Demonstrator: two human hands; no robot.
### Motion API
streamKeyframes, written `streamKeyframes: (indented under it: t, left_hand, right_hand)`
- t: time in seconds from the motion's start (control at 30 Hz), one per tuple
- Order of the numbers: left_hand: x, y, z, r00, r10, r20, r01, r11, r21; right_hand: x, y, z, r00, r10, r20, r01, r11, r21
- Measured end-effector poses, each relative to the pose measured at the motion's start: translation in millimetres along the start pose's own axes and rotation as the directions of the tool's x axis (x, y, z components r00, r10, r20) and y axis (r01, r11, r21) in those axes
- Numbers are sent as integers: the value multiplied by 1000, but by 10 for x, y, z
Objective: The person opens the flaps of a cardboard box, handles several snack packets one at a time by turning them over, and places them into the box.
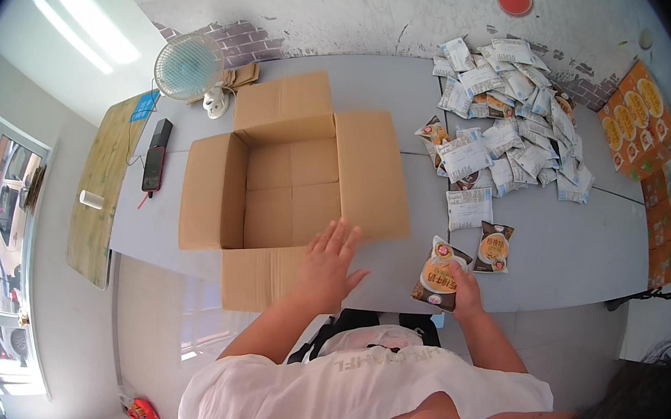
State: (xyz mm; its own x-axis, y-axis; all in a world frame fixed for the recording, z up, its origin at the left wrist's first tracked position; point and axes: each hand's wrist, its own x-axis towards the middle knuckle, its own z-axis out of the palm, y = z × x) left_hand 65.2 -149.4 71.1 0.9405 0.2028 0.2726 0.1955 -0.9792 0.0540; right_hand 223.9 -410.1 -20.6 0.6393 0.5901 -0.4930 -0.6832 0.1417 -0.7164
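Packet (434, 278) gripped by its side
Right hand (465, 291), fingers clamped on it; left hand (327, 266), fingers apart at the box (289, 159), flaps (373, 177) folded out for access.

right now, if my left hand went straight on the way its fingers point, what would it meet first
Probably the right flap of the open box; the left hand points toward it, though depth and any contact already are unclear.

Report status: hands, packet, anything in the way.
Left hand open, over box's near edge. Right hand gripping packet. Box flaps spread; second packet beside held one.
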Motion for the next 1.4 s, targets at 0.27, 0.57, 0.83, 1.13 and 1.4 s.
streamKeyframes:
  t: [0.27,0.57,0.83,1.13,1.4]
  left_hand:
    - [-73,-379,338,920,-157,359,176,984,-20]
    - [-219,-831,405,983,-165,75,163,986,29]
    - [-185,-512,320,969,-21,-248,14,999,-32]
    - [133,239,1338,970,-242,-28,45,292,-956]
    - [424,432,1562,939,-267,219,161,-220,-962]
  right_hand:
    - [324,104,228,1000,-19,6,20,998,-58]
    - [901,-26,260,995,64,76,-53,990,-134]
    - [1278,-12,431,952,-44,304,97,982,-161]
    - [1000,202,596,771,-380,512,566,777,-275]
    - [975,186,467,694,-622,363,720,591,-364]
